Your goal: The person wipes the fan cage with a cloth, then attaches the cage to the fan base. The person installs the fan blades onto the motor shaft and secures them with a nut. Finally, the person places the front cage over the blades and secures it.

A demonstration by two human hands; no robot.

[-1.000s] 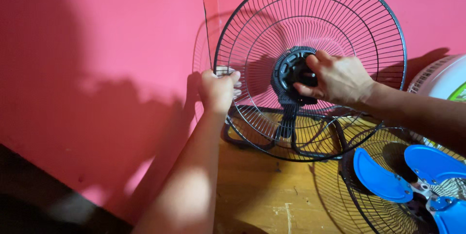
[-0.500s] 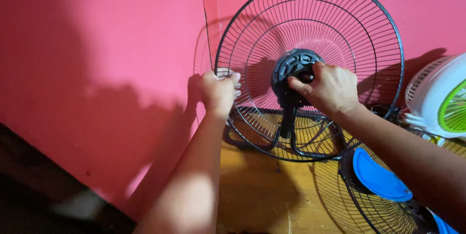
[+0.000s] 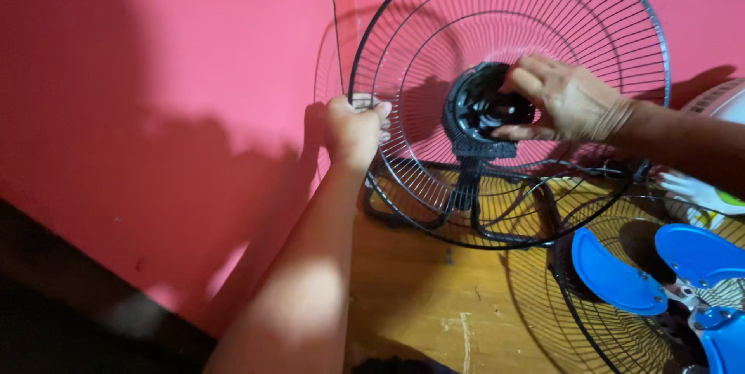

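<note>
Below, wooden floor [image 3: 434,304] meets pink wall [image 3: 155,71].

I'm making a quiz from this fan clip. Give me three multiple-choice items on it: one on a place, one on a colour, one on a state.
1. Where does the left hand grip the black wire fan guard?
A. its left rim
B. its top rim
C. its centre hub

2. What colour are the fan blades at lower right?
A. green
B. blue
C. white

3. How does the guard stand?
A. flat on the floor
B. upright near the pink wall
C. hung from above

Key: 1 A, fingers wrap the rim wires at left; 2 B, the blades are plainly blue; 3 B, it stands on edge while the right hand holds the hub.
</note>
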